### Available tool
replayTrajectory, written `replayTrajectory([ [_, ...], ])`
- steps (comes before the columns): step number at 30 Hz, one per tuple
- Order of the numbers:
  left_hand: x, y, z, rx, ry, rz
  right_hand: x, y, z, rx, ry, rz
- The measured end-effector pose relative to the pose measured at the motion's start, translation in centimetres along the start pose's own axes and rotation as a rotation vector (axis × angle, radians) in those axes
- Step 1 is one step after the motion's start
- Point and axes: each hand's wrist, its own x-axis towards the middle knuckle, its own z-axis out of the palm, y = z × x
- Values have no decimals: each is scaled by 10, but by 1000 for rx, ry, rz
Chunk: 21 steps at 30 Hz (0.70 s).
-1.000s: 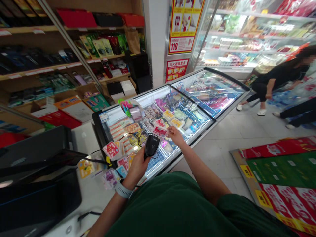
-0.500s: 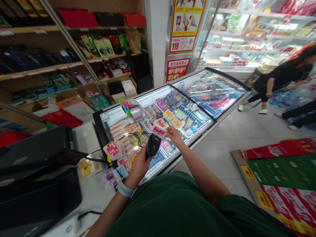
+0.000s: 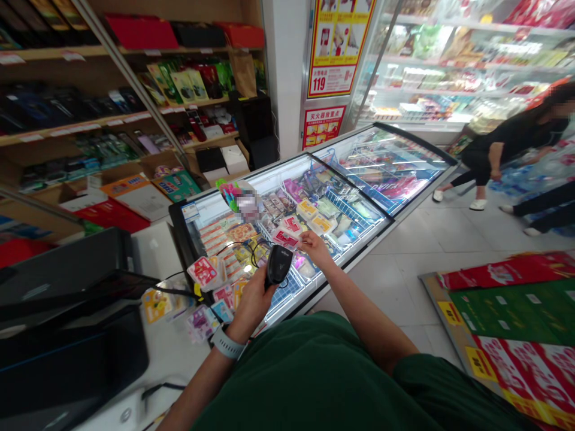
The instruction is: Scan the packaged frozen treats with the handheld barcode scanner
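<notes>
My left hand (image 3: 252, 304), with a pale watch band at its wrist, is wrapped round the handle of a black corded barcode scanner (image 3: 279, 263). My right hand (image 3: 316, 249) pinches the right edge of a red-and-white plastic food tub (image 3: 286, 239), just beyond the scanner's head. A second red-labelled tub (image 3: 291, 224) lies behind it on the freezer's glass top. Close by to the right are a yellow-labelled tub (image 3: 321, 225) and another yellow tub (image 3: 308, 209). On the left, several tubs sit in a pile, among them a red one (image 3: 203, 272) and a purple one (image 3: 202, 322).
A glass-topped chest freezer (image 3: 359, 258) stretches away to the right. Dark checkout equipment (image 3: 67, 353) stands on the white counter (image 3: 164, 350) at left. Behind are stocked shelves (image 3: 99, 123). A person in black (image 3: 507, 146) is at far right, beyond a carton display (image 3: 507, 305).
My right hand has shifted slightly left with the red-and-white tub, toward the scanner. My left hand and the scanner have stayed almost still. The person at right has moved an arm slightly.
</notes>
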Motion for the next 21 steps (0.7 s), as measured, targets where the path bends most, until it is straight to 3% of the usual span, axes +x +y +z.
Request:
replayTrajectory([
  [13,0,-2,1,31,2,6,2,9,-1,68,41,-27],
  [17,0,-4,1,19,18,-4,4,21,-9,112,156,-2],
  [21,-1,-9,0,-10,51,-11,6,45,-27,273,352,136],
])
